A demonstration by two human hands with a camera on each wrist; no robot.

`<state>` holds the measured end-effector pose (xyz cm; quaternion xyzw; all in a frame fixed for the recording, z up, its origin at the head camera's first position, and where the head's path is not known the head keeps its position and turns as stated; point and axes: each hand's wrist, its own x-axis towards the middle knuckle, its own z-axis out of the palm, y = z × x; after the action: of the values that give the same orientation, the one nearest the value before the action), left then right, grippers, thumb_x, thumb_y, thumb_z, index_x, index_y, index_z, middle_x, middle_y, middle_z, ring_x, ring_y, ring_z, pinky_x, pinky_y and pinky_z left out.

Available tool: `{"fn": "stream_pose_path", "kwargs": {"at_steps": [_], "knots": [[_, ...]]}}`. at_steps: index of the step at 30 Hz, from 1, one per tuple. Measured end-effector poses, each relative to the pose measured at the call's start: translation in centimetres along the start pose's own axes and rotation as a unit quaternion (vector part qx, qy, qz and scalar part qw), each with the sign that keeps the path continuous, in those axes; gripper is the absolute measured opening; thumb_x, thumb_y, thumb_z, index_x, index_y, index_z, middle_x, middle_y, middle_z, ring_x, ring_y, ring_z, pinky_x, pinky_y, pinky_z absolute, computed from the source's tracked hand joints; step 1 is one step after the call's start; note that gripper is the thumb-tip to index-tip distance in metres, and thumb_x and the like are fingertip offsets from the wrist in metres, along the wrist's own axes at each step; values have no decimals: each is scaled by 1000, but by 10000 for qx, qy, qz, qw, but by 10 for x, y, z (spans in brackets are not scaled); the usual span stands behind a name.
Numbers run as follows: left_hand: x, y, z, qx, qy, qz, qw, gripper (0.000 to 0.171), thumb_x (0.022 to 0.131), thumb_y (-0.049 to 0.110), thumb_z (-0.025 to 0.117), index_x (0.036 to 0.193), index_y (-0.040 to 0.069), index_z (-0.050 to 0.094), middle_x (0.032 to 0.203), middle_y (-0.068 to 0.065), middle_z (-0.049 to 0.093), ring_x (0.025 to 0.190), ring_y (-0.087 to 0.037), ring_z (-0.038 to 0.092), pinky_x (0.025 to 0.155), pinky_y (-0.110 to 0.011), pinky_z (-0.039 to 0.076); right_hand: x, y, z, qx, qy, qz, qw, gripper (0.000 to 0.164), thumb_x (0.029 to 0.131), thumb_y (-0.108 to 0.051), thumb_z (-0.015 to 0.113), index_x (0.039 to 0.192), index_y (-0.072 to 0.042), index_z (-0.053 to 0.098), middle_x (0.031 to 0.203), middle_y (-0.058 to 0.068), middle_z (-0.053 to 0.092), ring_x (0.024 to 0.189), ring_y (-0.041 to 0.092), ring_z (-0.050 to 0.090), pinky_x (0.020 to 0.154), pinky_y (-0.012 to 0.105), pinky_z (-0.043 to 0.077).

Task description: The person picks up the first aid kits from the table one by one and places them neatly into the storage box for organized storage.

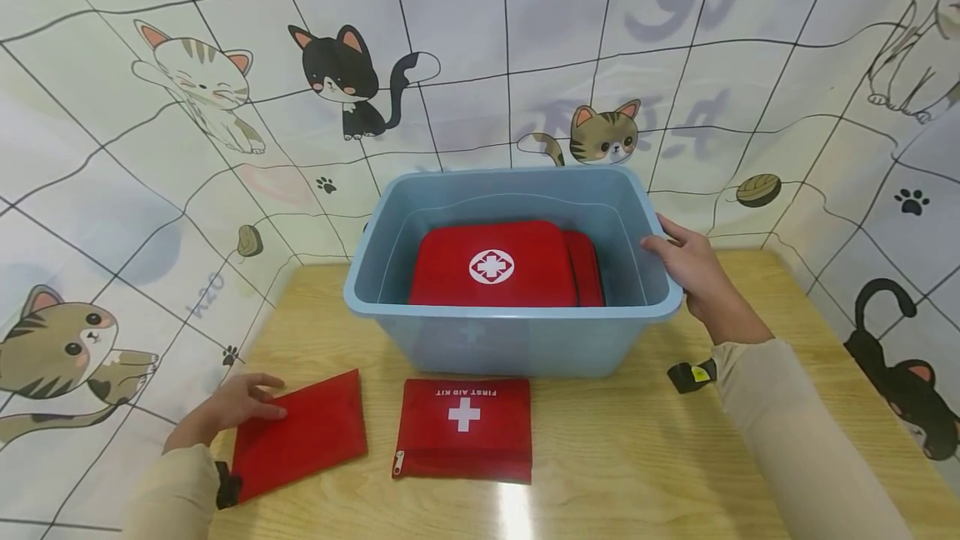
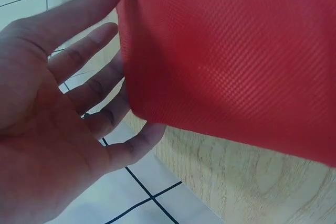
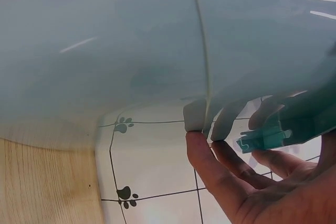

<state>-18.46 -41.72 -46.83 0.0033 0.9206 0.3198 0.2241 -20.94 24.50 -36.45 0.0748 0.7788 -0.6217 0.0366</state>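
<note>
At the lower left, my left hand [image 1: 236,402] holds the edge of a flat, plain red pouch [image 1: 307,432]. In the left wrist view the thumb lies over the edge of its textured face, and the other fingertips disappear behind it. My right hand [image 1: 692,261] grips the right rim of a blue-grey plastic bin [image 1: 510,312], thumb on the inner side. Fingers [image 3: 207,166] touch the bin's outer wall in the right wrist view. Inside the bin lies a red first aid case [image 1: 517,261] with a round white cross emblem; another red item [image 1: 585,269] shows beside it.
A red first aid pouch [image 1: 491,440] with a white cross and a zipper lies in front of the bin, its lettering upside down. Everything stands on a wooden table [image 1: 600,457]. Cat-patterned sheeting [image 1: 465,40] rises behind and at both sides.
</note>
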Motion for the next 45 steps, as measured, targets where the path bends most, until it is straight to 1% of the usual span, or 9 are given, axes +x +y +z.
{"fn": "stream_pose_path", "kwargs": {"at_steps": [5,10,18,24,33,37,39,43,45], "knots": [[1,3,1,276,-13,-103,9996,47,84,19,80,117,-10,64,106,-24,68,95,-34,66,83,-49,55,0,0,0,-1,-22,9,10000,69,102,-31,47,160,-20,11,161,24,21,140,50,30,106,67,32],[1,6,-1,333,59,-202,9992,36,86,19,78,108,-8,70,92,-11,71,83,-23,64,75,-38,55,0,0,-1,23,-38,17,10000,69,102,-31,47,160,-19,10,161,23,20,140,50,29,107,68,31],[-2,8,-4,-481,393,-220,9978,38,95,25,68,113,-7,58,92,-10,69,78,-23,67,71,-38,57,-1,0,0,-22,-28,30,10000,69,102,-32,47,160,-20,11,160,24,21,140,50,30,106,67,32],[-2,9,-7,-1204,688,-122,9903,47,100,26,61,129,-8,47,98,-15,70,80,-27,70,71,-39,59,-1,0,0,-35,22,1,10000,69,102,-32,47,160,-19,12,160,24,22,139,49,31,107,66,33],[-6,21,-13,-1807,864,56,9797,55,103,26,55,141,-9,38,99,-10,69,81,-25,71,72,-35,59,0,1,0,-13,0,-35,10000,69,102,-31,47,160,-20,12,160,24,22,139,50,31,106,67,33],[-9,31,-21,-2193,1086,196,9694,59,103,29,54,143,-9,34,99,2,68,82,-16,71,74,-31,59,-1,1,0,-20,10,-49,10000,68,102,-31,47,160,-19,13,160,24,22,139,50,30,106,68,32],[-10,36,-26,-2506,1227,252,9600,59,102,31,56,143,-7,35,95,9,68,81,-12,71,74,-28,59,-1,0,0,-33,14,-59,10000,68,102,-31,48,160,-19,13,160,24,22,139,51,30,106,68,32],[-14,49,-38,-3391,1492,347,9282,44,99,32,62,132,7,46,88,14,70,77,-10,72,71,-23,58,-1,0,0,-52,4,-67,10000,68,102,-32,48,160,-19,13,160,24,22,139,51,30,106,68,32],[-15,56,-42,-3857,1628,358,9074,34,96,31,66,123,16,50,87,13,71,75,-10,72,69,-23,58,-1,0,0,-50,1,-71,10000,69,102,-32,47,160,-19,13,160,25,22,139,52,30,106,68,32]]}}
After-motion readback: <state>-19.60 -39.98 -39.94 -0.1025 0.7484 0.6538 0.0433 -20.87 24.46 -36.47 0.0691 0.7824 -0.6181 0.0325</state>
